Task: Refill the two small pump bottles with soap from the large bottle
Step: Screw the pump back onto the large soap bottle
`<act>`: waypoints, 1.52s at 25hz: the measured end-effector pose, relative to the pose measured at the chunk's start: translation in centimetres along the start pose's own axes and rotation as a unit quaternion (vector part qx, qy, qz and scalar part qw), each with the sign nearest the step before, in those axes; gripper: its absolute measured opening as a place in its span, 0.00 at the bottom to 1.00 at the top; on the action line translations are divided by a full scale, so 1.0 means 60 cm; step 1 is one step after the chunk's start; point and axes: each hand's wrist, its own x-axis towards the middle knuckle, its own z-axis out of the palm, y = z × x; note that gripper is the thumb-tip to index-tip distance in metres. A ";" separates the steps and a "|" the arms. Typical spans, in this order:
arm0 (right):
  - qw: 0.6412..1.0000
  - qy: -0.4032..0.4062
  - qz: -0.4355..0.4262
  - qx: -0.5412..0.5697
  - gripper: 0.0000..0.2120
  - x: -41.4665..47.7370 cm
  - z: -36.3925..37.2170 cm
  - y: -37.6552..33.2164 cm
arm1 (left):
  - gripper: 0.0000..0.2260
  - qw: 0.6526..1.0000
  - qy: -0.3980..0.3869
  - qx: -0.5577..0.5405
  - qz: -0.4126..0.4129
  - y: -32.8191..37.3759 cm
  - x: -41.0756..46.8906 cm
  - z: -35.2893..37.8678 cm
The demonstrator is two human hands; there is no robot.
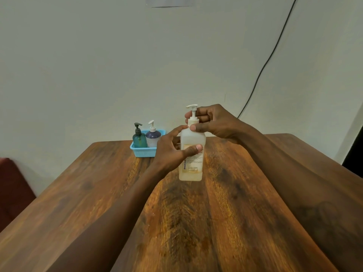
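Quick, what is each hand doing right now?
Left hand: grips the large soap bottle by its body.
Right hand: pinches its pump collar.

Two bare hands, left hand [172,152] and right hand [214,122]. Left forearm [110,213] and right forearm [304,183] uncovered right to frame edge. Short trimmed nails [199,147] on thumbs.

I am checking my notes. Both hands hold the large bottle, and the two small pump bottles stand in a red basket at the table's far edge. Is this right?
Not quite: the head view shows a light blue basket, not red. The left hand and right hand do hold the large bottle.
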 end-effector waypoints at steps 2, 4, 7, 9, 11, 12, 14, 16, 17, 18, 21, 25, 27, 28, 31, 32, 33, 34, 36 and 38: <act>1.000 -0.010 0.012 0.017 0.16 -0.002 -0.001 -0.003 | 0.36 1.000 0.001 -0.010 -0.002 0.002 0.000 0.001; 0.999 0.031 0.022 0.000 0.18 -0.004 -0.001 -0.008 | 0.32 1.000 0.015 -0.001 0.017 0.011 0.000 0.004; 0.986 0.130 0.044 -0.092 0.22 -0.004 0.003 -0.021 | 0.30 0.996 0.056 0.053 0.054 0.022 0.001 0.012; 0.967 0.181 0.059 -0.170 0.26 -0.005 0.011 -0.029 | 0.35 0.991 0.074 0.084 0.068 0.027 0.002 0.017; 0.961 0.193 0.068 -0.188 0.30 -0.006 0.016 -0.030 | 0.39 0.990 0.081 0.093 0.069 0.032 0.004 0.018; 0.969 0.183 0.064 -0.153 0.33 -0.007 0.018 -0.029 | 0.40 0.990 0.081 0.091 0.068 0.036 0.005 0.017; 0.989 0.145 0.038 -0.010 0.38 -0.008 0.014 -0.026 | 0.39 0.991 0.087 0.081 0.067 0.038 0.009 0.015; 0.986 0.098 0.001 0.135 0.34 -0.010 0.008 -0.022 | 0.35 0.990 0.094 0.079 0.070 0.039 0.011 0.011; 0.985 0.087 -0.014 0.148 0.32 -0.010 0.006 -0.020 | 0.34 0.990 0.097 0.076 0.071 0.039 0.011 0.009; 0.988 0.091 -0.028 0.120 0.32 -0.012 0.004 -0.019 | 0.34 0.990 0.099 0.077 0.071 0.038 0.012 0.007; 0.982 0.184 -0.038 -0.026 0.37 -0.011 0.009 -0.024 | 0.36 0.988 0.102 0.081 0.081 0.040 0.012 0.011; 0.981 0.185 -0.022 -0.052 0.32 -0.007 0.008 -0.030 | 0.39 0.989 0.095 0.081 0.075 0.042 0.014 0.021; 0.995 0.092 -0.015 0.037 0.27 -0.011 0.000 -0.031 | 0.37 0.991 0.087 0.074 0.069 0.040 0.016 0.021; 0.997 0.063 -0.015 0.050 0.26 -0.014 -0.006 -0.030 | 0.36 0.991 0.083 0.076 0.068 0.038 0.017 0.020; 0.994 0.101 -0.025 -0.042 0.26 -0.019 -0.017 -0.030 | 0.36 0.990 0.080 0.091 0.071 0.034 0.013 0.028; 0.986 0.142 -0.027 -0.083 0.26 -0.020 -0.014 -0.032 | 0.37 0.989 0.087 0.093 0.073 0.034 0.008 0.034; 0.973 0.191 -0.028 -0.124 0.26 -0.022 -0.008 -0.033 | 0.38 0.988 0.097 0.095 0.077 0.035 0.006 0.040; 0.959 0.236 -0.030 -0.155 0.26 -0.024 -0.001 -0.032 | 0.40 0.986 0.106 0.098 0.079 0.037 0.005 0.044; 0.953 0.256 -0.036 -0.159 0.26 -0.027 0.005 -0.027 | 0.42 0.985 0.108 0.101 0.090 0.043 0.008 0.050; 0.980 0.171 -0.027 -0.095 0.24 -0.025 -0.001 -0.026 | 0.40 0.986 0.102 0.089 0.092 0.047 0.014 0.047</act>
